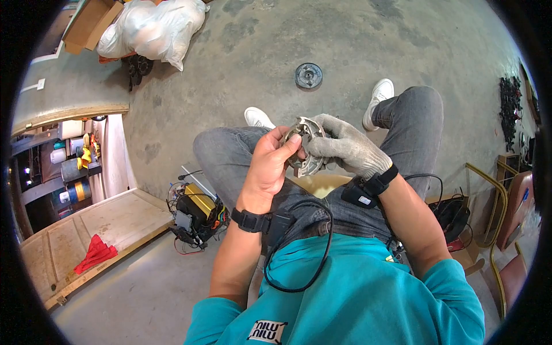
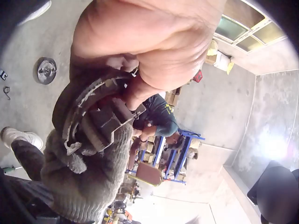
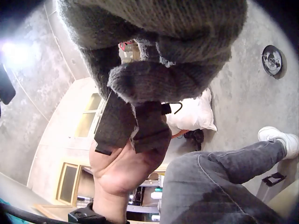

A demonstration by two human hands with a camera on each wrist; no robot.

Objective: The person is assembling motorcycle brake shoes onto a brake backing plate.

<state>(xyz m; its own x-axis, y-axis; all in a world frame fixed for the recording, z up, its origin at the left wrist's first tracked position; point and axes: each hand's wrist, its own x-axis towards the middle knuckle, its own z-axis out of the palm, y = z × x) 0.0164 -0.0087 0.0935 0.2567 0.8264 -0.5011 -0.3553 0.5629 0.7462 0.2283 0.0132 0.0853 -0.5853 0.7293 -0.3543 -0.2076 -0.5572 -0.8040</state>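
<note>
A round grey metal part with curved arms (image 1: pixel 309 163) is held between both hands above the lap. The bare left hand (image 1: pixel 272 154) grips its left side, the thumb lying on its face. The right hand (image 1: pixel 345 144), in a grey knit glove, pinches its right side with thumb and fingers. Seen in the left wrist view, the part (image 2: pixel 100 121) has a curved rim and blocky pieces beside the gloved hand (image 2: pixel 88 177). In the right wrist view the gloved fingers (image 3: pixel 154 79) cover much of the part (image 3: pixel 117 121), and the left palm (image 3: pixel 124 170) lies behind it.
A dark round disc (image 1: pixel 309 76) lies on the concrete floor beyond the feet. White bags (image 1: pixel 155 31) stand at the upper left. A yellow and black device with wires (image 1: pixel 195 207) is beside the left leg, near a wooden board (image 1: pixel 138 213) with a red cloth (image 1: pixel 96 253).
</note>
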